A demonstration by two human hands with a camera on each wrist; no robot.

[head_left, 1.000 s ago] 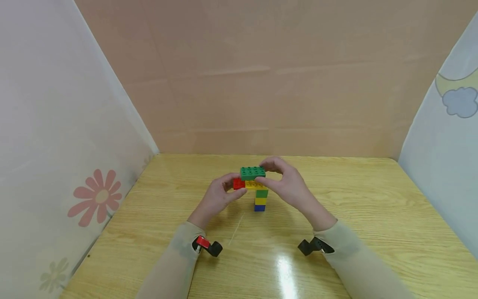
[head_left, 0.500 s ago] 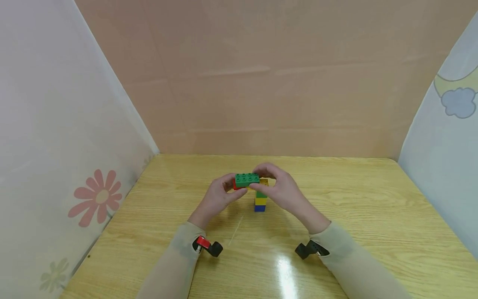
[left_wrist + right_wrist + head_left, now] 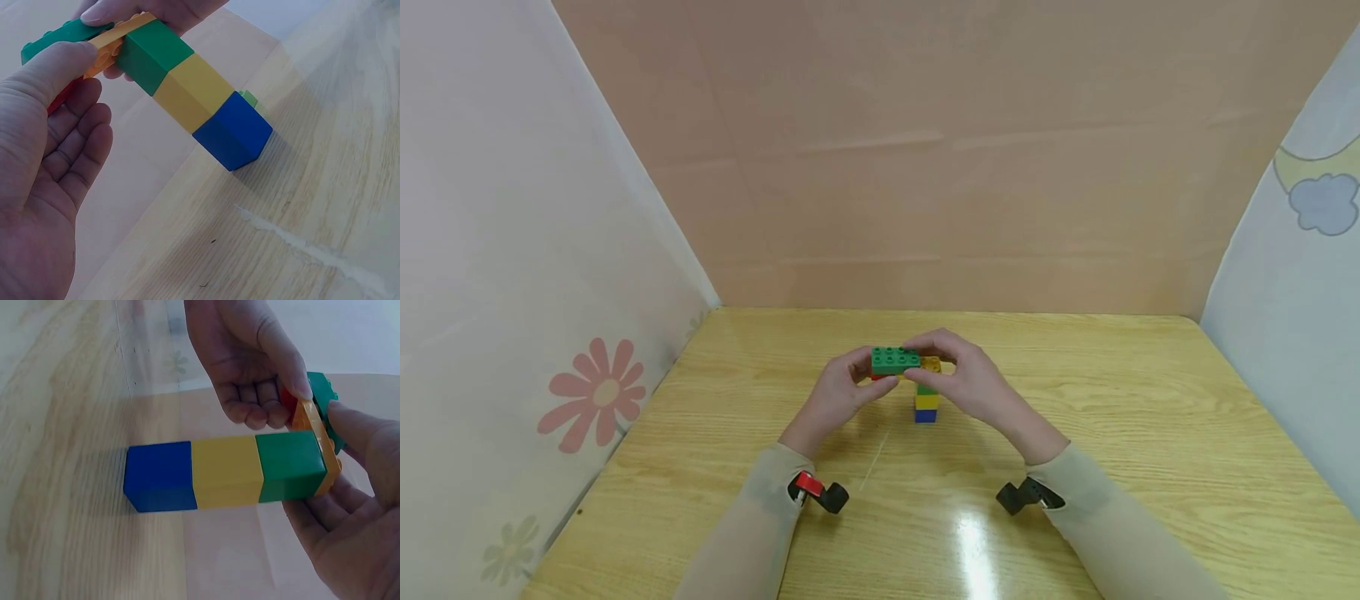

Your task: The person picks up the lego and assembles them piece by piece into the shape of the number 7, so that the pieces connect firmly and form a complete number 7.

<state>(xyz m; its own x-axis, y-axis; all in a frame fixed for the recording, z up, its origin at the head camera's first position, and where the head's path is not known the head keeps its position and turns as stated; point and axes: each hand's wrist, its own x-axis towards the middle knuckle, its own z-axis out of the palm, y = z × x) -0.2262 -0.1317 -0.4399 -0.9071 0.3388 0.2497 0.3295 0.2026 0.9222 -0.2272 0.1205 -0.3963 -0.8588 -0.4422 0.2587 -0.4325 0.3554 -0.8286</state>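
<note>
A column of bricks stands on the table, blue [image 3: 159, 478] at the bottom, yellow [image 3: 226, 470] in the middle and green [image 3: 290, 464] above. A flat orange-yellow brick [image 3: 125, 31] lies across its top and juts out to the left. At that jutting end my left hand [image 3: 838, 390] pinches a red brick [image 3: 287, 400], mostly hidden by fingers. A long green eight-stud brick [image 3: 895, 361] lies over the red and orange-yellow bricks. My right hand [image 3: 973, 379] holds its right end between thumb and fingers. Whether it is pressed fully down I cannot tell.
The wooden table [image 3: 1112, 417] spreads around the column. A light green piece [image 3: 249, 97] shows behind the blue brick in the left wrist view. A pinkish-brown sheet [image 3: 955, 167] forms the back, with pale patterned sheets at both sides.
My right hand has brought the long green brick left and down, from above the orange-yellow brick onto the red end. My left hand has stayed nearly in place.
</note>
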